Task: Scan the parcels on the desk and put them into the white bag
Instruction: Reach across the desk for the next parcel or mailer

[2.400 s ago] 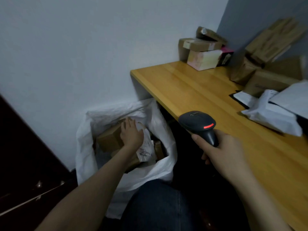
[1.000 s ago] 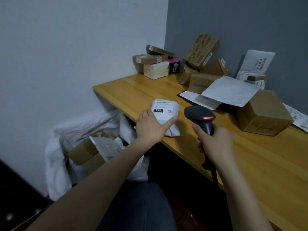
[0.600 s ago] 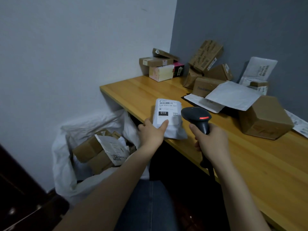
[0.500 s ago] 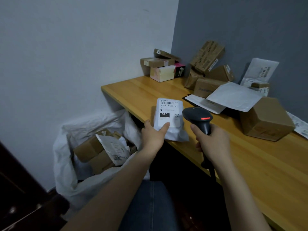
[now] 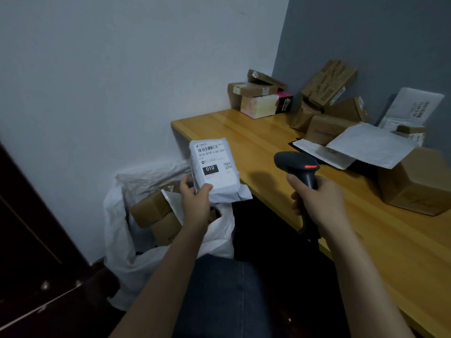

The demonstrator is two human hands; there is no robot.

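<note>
Grips one white parcel (image 5: 214, 164) in left hand (image 5: 195, 200) near one white bag (image 5: 117, 240), clasps one scanner (image 5: 296, 164) in right hand (image 5: 316, 200)

Glossy wooden desk (image 5: 280, 140), crinkled plastic white bag (image 5: 122, 230), matt black scanner (image 5: 296, 164)

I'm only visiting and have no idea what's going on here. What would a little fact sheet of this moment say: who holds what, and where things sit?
Left hand: grips a white parcel, printed label facing the camera
Right hand: grips a black scanner, red light lit
Parcel position: lifted off the desk, left of the scanner
White bag: open beside the desk, brown boxes inside
Remaining parcels: piled along the desk's back, by the wall
</note>
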